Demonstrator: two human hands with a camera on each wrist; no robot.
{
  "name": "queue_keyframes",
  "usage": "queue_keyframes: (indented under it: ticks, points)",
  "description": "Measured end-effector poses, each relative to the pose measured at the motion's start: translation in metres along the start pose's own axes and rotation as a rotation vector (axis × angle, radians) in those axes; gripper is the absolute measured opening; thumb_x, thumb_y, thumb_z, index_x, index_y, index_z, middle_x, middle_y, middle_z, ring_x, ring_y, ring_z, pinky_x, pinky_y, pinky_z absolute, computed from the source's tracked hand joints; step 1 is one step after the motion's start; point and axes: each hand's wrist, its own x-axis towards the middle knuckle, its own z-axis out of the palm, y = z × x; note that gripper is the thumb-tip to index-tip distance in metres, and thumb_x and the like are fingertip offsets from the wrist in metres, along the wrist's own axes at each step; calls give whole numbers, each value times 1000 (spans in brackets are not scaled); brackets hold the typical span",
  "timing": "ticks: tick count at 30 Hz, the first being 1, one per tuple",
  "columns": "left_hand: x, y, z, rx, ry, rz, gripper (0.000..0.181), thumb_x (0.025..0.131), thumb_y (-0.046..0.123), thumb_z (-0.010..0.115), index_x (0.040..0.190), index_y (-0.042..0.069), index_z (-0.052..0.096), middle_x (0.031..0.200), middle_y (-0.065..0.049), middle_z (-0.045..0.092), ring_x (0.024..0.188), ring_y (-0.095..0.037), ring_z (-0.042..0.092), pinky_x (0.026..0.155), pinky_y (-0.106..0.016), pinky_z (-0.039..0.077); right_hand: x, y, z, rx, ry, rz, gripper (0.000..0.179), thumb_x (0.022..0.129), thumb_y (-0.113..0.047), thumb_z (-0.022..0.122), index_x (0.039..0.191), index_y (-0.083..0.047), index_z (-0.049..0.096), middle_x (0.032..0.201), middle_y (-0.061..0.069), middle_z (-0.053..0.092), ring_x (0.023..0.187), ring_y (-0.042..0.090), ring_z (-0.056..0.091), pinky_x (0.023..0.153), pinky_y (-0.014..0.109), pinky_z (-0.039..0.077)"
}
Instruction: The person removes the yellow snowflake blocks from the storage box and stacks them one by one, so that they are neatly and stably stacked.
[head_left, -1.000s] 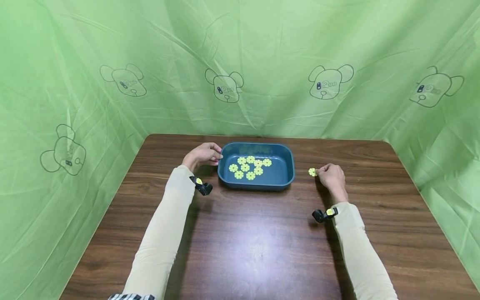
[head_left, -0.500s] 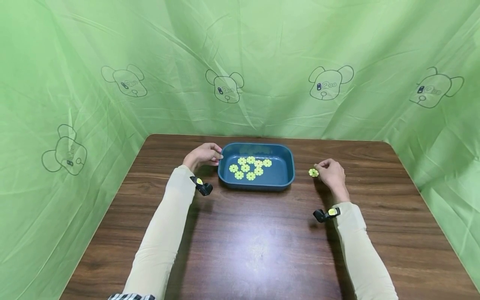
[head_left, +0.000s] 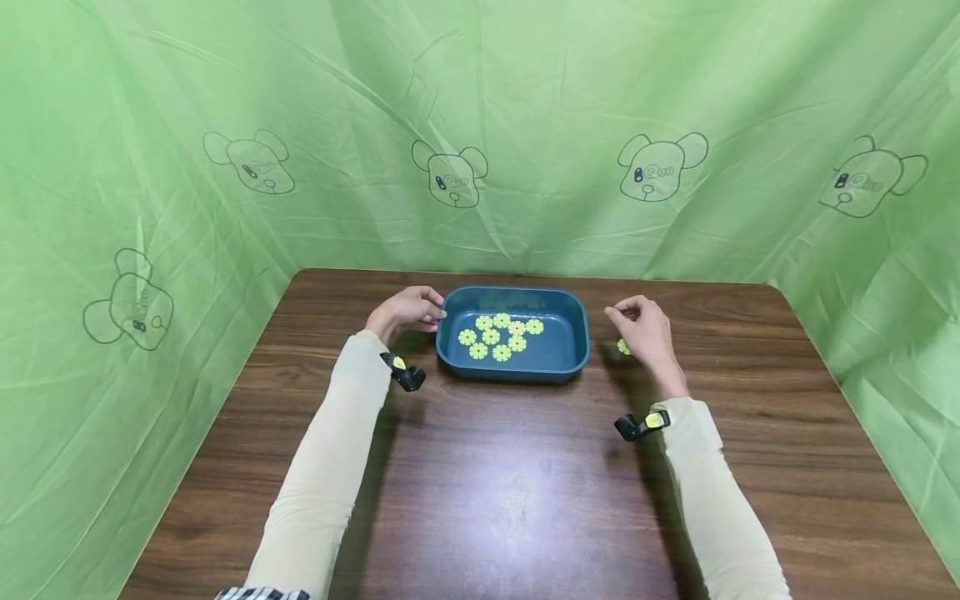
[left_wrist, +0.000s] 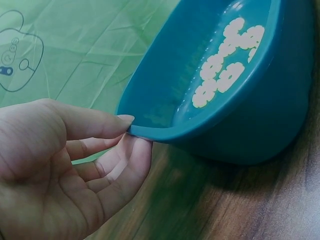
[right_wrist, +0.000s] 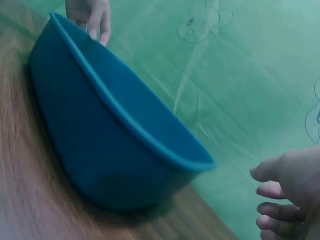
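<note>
My left hand (head_left: 411, 310) pinches the left rim of a blue rectangular basin (head_left: 551, 354). In the left wrist view, the thumb lies on the inner side of the rim and the fingers (left_wrist: 136, 155) on the outer side. Several small yellow flower-shaped pieces (head_left: 501, 352) lie flat on the basin's floor. To the right of the basin, my right hand (head_left: 647, 329) hovers above the table, its fingers loosely bent and apart with nothing seen between them. Partly hidden by that hand, one more yellow flower-shaped piece (head_left: 622, 347) lies on the table.
The brown wood-grain table (head_left: 480, 483) extends in front of the basin and to both sides. A green cloth (head_left: 547, 208) with drawn bear heads hangs behind and beside it. Each wrist carries a small black camera (head_left: 633, 427).
The right hand has let go of the yellow flower-shaped piece and moved up and to the left, toward the basin. The left hand and the basin have stayed put.
</note>
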Motion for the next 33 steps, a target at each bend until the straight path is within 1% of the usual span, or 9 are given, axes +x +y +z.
queue_keyframes:
  ticks: [4,9,13,14,21,27,33]
  points:
    - [0,-1,1,2,-2,3,31,93,0,56,122,-3,45,96,-9,51,74,-14,56,99,-44,49,1,-12,5,24,3,-36,30,90,-31,65,103,-3,63,99,15,62,89,25,54,78,32,42]
    - [0,0,1,-6,-11,0,32,92,0,57,122,-3,45,96,-10,51,72,-14,56,101,-46,47,1,-26,11,62,-1,-72,30,89,-31,66,104,-5,63,100,14,61,88,22,54,78,31,42]
    - [2,0,1,-2,-5,1,31,92,0,58,120,-2,46,96,-9,52,71,-13,56,99,-44,50,1,-38,17,96,-14,-96,30,89,-31,67,104,-6,63,100,13,59,87,22,53,76,31,42]
    - [4,-3,0,-2,3,8,29,92,1,58,118,-1,46,94,-8,52,70,-12,56,97,-43,51,0,-41,18,103,-19,-100,30,89,-31,68,104,-5,63,100,13,58,87,22,53,76,31,43]
    - [2,-2,0,-10,3,9,29,92,1,58,118,-1,46,94,-7,52,71,-12,56,98,-43,50,0,-56,31,102,-64,-119,32,89,-32,68,107,-6,62,102,13,57,89,24,55,78,33,44]
    - [2,-1,0,-11,6,11,31,91,0,58,120,-2,46,95,-8,52,71,-12,57,91,-38,54,-1,-66,46,115,-121,-147,31,89,-30,67,108,-6,61,105,14,57,93,27,56,80,37,46]
    - [-3,-2,1,-13,11,12,32,92,0,57,122,-3,45,95,-8,52,72,-12,57,98,-43,50,-3,-68,61,139,-196,-178,30,90,-28,67,108,-5,60,106,14,57,94,28,57,82,39,48]
